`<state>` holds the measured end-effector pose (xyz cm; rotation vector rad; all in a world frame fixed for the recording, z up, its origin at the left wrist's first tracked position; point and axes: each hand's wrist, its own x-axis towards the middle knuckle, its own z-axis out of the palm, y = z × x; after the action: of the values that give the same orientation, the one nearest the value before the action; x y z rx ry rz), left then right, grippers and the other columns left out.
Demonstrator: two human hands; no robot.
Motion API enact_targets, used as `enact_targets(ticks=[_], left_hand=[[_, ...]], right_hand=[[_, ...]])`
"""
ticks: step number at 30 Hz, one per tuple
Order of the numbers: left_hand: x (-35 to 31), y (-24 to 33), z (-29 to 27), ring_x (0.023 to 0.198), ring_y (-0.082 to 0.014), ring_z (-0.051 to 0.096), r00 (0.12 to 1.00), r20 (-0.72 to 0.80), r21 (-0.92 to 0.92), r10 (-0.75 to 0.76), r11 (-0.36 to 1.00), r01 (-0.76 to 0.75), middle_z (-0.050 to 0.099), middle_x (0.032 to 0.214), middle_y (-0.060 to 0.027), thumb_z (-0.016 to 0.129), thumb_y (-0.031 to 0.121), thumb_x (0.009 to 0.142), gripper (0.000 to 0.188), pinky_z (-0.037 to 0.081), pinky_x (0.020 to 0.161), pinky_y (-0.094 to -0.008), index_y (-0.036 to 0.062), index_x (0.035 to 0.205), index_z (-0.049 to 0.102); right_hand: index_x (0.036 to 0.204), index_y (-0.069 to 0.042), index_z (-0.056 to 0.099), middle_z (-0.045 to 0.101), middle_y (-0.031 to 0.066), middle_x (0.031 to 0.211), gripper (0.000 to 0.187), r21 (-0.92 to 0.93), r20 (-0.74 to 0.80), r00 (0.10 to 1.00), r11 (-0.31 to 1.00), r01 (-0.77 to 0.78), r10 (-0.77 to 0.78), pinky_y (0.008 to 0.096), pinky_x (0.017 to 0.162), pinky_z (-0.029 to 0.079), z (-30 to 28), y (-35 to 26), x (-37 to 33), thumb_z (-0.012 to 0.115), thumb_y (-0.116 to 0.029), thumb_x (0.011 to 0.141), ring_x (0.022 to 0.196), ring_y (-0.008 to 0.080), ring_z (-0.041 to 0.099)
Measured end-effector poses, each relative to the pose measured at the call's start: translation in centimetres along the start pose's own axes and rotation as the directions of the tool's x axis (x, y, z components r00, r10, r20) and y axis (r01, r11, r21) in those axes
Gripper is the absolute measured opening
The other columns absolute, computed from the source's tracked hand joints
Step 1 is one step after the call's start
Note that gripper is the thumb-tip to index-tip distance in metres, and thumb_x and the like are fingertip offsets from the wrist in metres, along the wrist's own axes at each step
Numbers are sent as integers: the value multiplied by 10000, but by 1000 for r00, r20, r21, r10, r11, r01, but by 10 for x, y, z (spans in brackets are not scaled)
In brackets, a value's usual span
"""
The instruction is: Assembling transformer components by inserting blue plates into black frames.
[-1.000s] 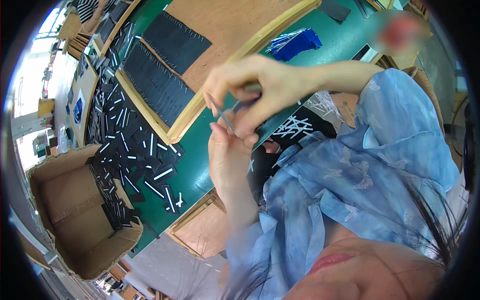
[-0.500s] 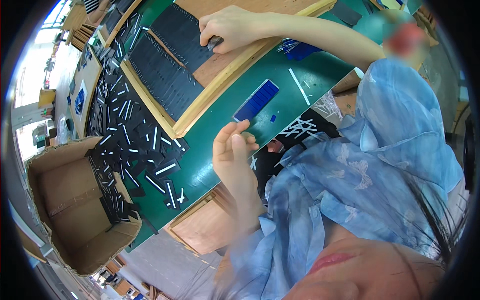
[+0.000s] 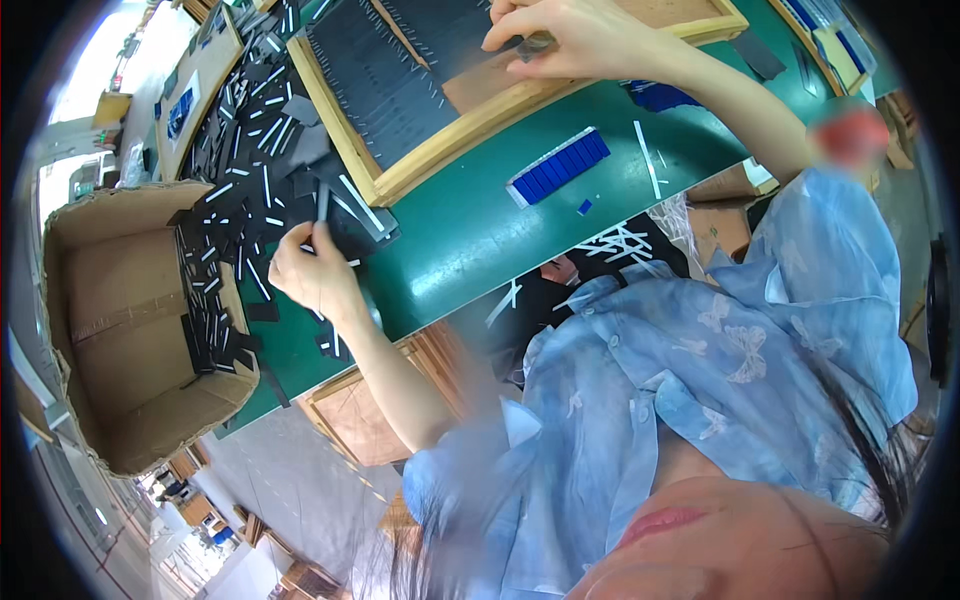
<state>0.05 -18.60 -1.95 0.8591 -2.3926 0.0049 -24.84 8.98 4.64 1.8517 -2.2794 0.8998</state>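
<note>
My left hand (image 3: 312, 272) is over the pile of black pieces with white strips (image 3: 255, 215), its fingers pinched together. A thin dark grey strip (image 3: 322, 200) rises from its fingertips; its lower end is hidden by the fingers. My right hand (image 3: 575, 38) reaches over the wooden-framed board and is closed round a small dark object (image 3: 537, 43), mostly covered by the fingers. Black sheets with rows of small pins or bristles (image 3: 375, 95) lie inside the wooden frame (image 3: 450, 148), next to a bare brown patch of board (image 3: 480, 85).
A cardboard box (image 3: 110, 330) stands at the left edge of the green table (image 3: 440, 250). A tray of blue tiles (image 3: 562, 168), a loose blue tile (image 3: 585, 207) and a white strip (image 3: 648, 160) lie in front of the frame. White strips (image 3: 620, 243) lie on dark cloth below the table edge.
My left hand has moved left from beside the blue tiles to the black pile and now pinches a strip. The view has shifted; my right hand stays over the board with the dark object.
</note>
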Motion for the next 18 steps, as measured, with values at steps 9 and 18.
enact_targets(ticks=[9, 18], left_hand=[[-56, 96, -74, 819, -243, 658, 873, 460, -888, -164, -81, 453, 616, 918, -165, 508, 40, 919, 166, 583, 676, -308, -47, 1053, 462], [-85, 158, -84, 907, -294, 650, 836, 547, -822, -45, -217, 527, 607, 1005, -206, 521, 30, 890, 133, 555, 806, -373, -9, 998, 454]], right_hand=[[835, -37, 653, 623, 114, 721, 308, 375, -8, 992, 919, 119, -125, 381, 606, 457, 15, -66, 2, 697, -331, 756, 702, 290, 616], [804, 20, 576, 543, 90, 674, 195, 790, 88, 996, 609, -65, -8, 299, 605, 420, 13, -78, -11, 656, -156, 775, 642, 118, 524]])
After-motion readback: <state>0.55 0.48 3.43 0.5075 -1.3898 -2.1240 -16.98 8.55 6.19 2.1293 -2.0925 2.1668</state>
